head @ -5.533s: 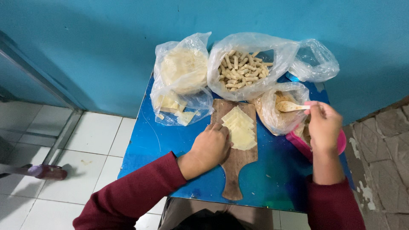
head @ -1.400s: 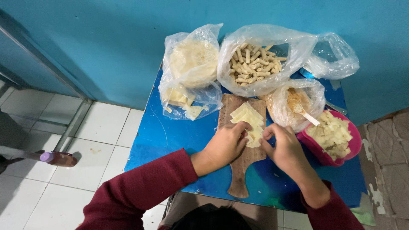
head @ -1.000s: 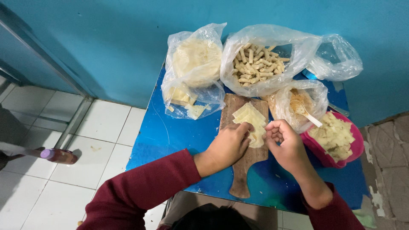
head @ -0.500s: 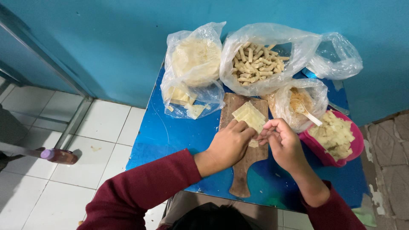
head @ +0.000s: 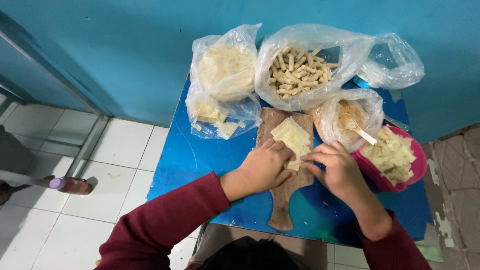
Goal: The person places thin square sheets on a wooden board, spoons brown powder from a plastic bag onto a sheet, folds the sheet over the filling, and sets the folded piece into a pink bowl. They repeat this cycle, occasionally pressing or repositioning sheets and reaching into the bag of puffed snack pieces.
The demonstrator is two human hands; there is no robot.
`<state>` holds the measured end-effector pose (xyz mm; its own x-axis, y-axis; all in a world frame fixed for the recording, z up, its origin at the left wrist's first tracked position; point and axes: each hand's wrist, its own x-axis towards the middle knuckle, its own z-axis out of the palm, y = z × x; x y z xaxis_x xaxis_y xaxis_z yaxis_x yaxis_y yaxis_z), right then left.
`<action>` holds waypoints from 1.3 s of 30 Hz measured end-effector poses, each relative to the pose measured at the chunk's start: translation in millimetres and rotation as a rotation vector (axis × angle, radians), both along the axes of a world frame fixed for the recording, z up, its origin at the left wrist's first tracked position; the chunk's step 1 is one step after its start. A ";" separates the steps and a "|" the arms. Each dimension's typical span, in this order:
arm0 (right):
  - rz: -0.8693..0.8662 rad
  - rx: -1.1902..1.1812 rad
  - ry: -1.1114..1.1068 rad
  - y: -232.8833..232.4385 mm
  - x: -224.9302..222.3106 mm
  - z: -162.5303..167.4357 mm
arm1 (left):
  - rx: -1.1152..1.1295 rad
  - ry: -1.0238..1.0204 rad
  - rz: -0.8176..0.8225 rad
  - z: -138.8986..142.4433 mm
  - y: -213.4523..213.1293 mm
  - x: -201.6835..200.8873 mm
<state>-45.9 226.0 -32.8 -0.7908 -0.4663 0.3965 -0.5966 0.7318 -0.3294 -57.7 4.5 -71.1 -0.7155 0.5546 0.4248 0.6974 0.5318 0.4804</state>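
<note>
On the blue surface (head: 200,155), your left hand (head: 262,167) lies on the wooden board (head: 286,190), its fingers curled onto the near edge of the pale dough sheet (head: 291,139) that rests on the board's upper half. Just to the right, your right hand (head: 337,170) pinches the same sheet's lower right corner between thumb and fingertips, a closed grip on the dough. Further right stands a pink bowl (head: 415,170) of pale pieces, touching a bag with a spoon (head: 357,129) inside.

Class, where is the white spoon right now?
The spoon stands in the bag of brown filling, right of the board and left of the pink bowl.
</note>
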 end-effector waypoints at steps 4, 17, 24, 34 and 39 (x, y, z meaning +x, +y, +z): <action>-0.011 -0.006 0.030 -4.1 -1.8 -2.9 | -0.013 -0.004 0.023 2.8 1.9 3.1; 0.021 -0.012 0.006 -3.0 -1.6 5.0 | 0.137 -0.067 0.149 -7.9 11.4 -6.7; 0.084 0.012 -0.029 -0.7 5.0 18.1 | 0.062 -0.241 0.201 -2.1 12.2 -13.4; 0.042 0.006 0.099 -10.8 10.0 22.5 | 0.064 -0.245 0.186 -5.1 12.2 -18.1; 0.122 0.126 0.150 -22.8 10.0 15.4 | 0.029 -0.223 0.179 -9.4 12.2 -21.0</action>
